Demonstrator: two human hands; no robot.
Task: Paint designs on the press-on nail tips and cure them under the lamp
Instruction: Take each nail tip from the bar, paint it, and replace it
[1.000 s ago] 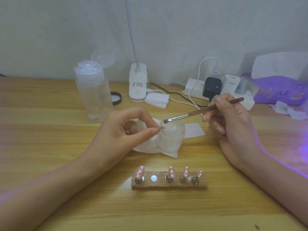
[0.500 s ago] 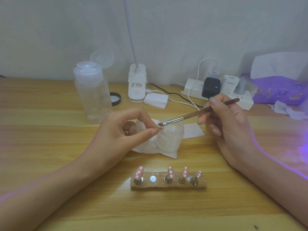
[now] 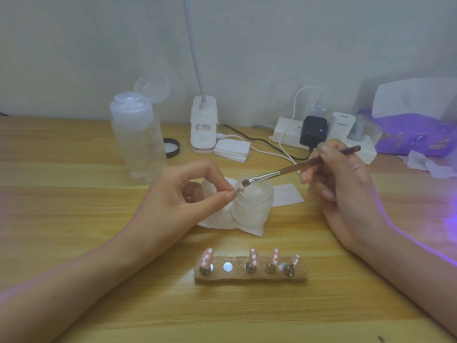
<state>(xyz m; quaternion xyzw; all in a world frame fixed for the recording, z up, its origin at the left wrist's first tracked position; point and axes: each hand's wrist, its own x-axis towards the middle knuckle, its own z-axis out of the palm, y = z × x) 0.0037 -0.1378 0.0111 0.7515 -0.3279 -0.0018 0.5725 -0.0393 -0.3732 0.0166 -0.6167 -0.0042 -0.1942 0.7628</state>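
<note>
Over the last second the brush (image 3: 296,167) has dipped toward the held nail tip (image 3: 240,190) and eased slightly back. Its bristles now sit at the tip's upper edge, touching it or just beside it; I cannot tell which.

Above the wooden tabletop (image 3: 74,219), the left hand (image 3: 183,194) hovers over a tissue (image 3: 217,221). The right hand (image 3: 346,191) has its fingers (image 3: 329,154) curled round the brush handle, pen-style. Nearer the front edge, a holder block (image 3: 249,273) carries four pink tips with white dots (image 3: 207,258). One mount (image 3: 227,267), second from the left, stands bare, likely the held tip's place. A frosted jar (image 3: 254,206) stands on the tissue. Just in front of its rim, the left thumb and forefinger pinch the small pink nail tip.

This looks like short dabbing strokes, so painting seems under way on this tip and curing still lies ahead. Purple light spills in from the right; its source is out of view.
</note>
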